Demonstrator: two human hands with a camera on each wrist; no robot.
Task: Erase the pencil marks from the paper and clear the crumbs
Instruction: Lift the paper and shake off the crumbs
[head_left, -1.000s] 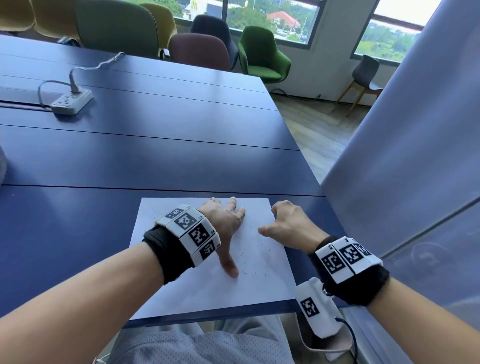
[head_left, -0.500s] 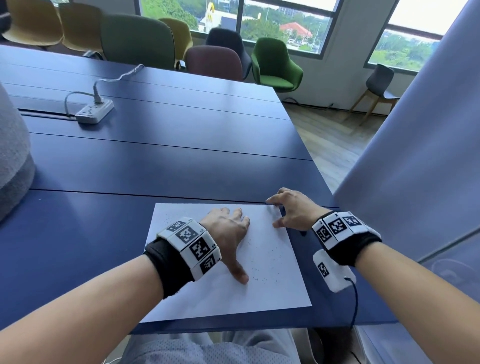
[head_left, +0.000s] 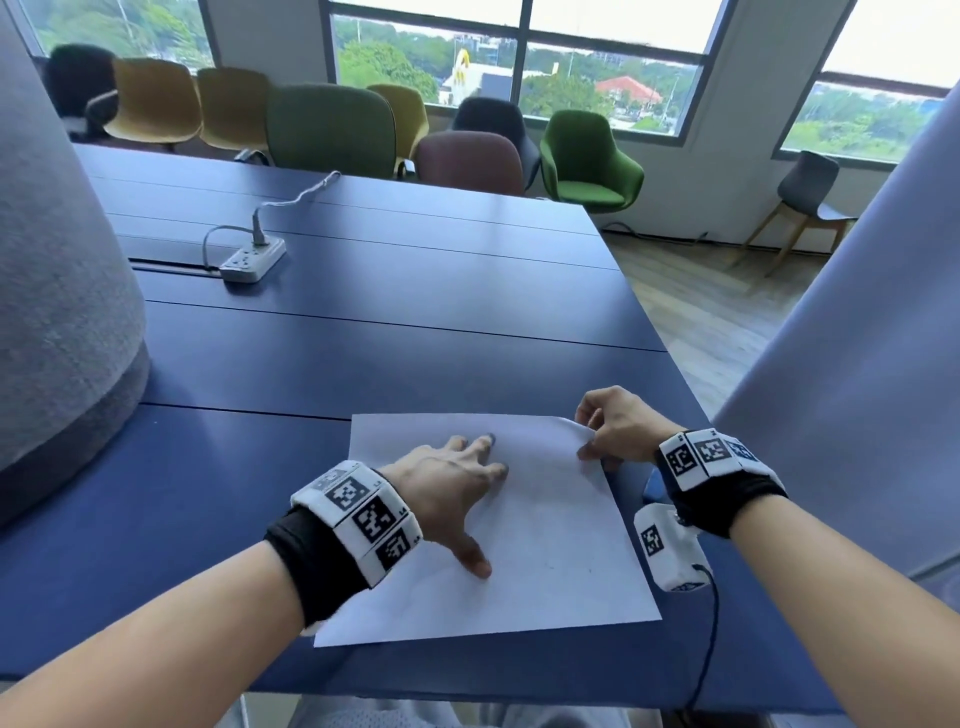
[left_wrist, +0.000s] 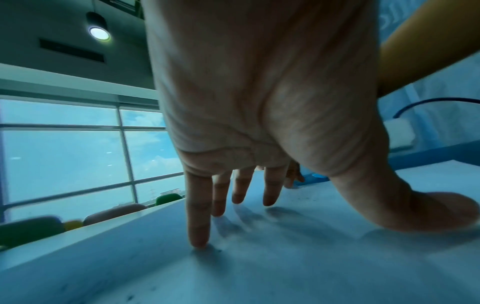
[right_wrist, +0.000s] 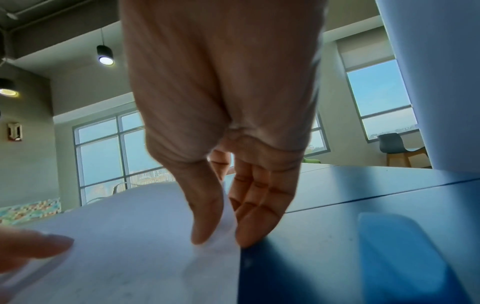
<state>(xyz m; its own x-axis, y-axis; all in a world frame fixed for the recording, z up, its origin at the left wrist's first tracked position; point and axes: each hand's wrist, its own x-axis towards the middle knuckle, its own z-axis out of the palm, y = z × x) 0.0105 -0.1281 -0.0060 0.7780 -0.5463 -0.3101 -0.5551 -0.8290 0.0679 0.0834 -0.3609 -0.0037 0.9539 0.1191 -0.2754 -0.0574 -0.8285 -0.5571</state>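
A white sheet of paper (head_left: 545, 545) lies near the front edge of the dark blue table (head_left: 415, 322). A few faint dark crumbs (head_left: 545, 564) dot its middle. My left hand (head_left: 457, 493) presses flat on the sheet with fingers spread, and the left wrist view shows its fingertips (left_wrist: 198, 240) and thumb on the paper (left_wrist: 285, 267). My right hand (head_left: 597, 431) pinches the sheet's far right corner, which curls up off the table. In the right wrist view the paper (right_wrist: 130, 236) edge sits between thumb and fingers (right_wrist: 257, 226). A light blue eraser (right_wrist: 400, 253) lies on the table just right of the sheet.
A white power strip (head_left: 253, 258) with a cable sits far left on the table. A large grey fabric shape (head_left: 62, 312) rises at the left, a pale blue panel (head_left: 857, 364) at the right. Chairs (head_left: 587, 156) line the far side. The table's right edge is close to my right wrist.
My right hand moved away from me along the sheet's right side and took hold of its far right corner, lifting it. My left hand stayed pressed on the paper.
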